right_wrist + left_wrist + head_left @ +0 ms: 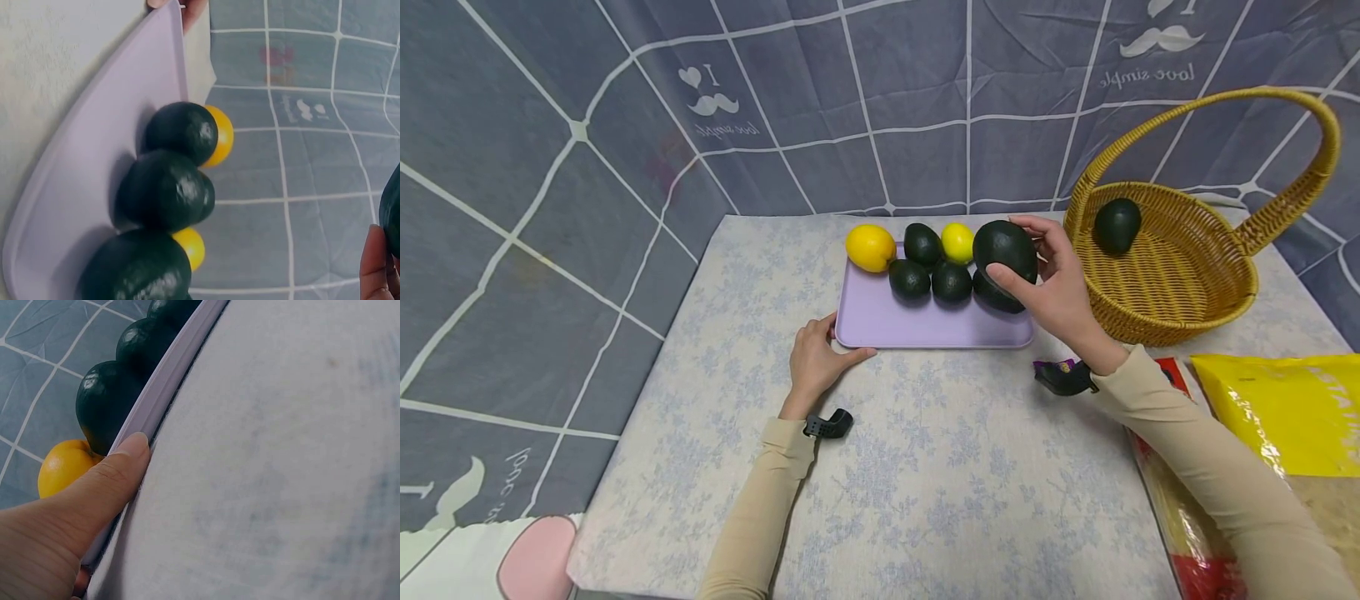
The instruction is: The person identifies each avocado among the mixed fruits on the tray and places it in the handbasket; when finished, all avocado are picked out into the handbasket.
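Observation:
My right hand grips a dark green avocado over the right end of the lilac tray, with another avocado right below it. In the right wrist view the held avocado shows at the right edge, fingertips against it. My left hand holds the tray's front left corner; its thumb lies on the front rim and the other fingers are at the left side. Several avocados sit on the tray, beside an orange-yellow fruit and a smaller bright yellow fruit at its back.
Right of the tray stands a wicker basket with a tall handle and one avocado inside. Yellow packaging and a red-ended packet lie at the right. A small purple wrapper lies near my right wrist. Grey checked cloth hangs behind.

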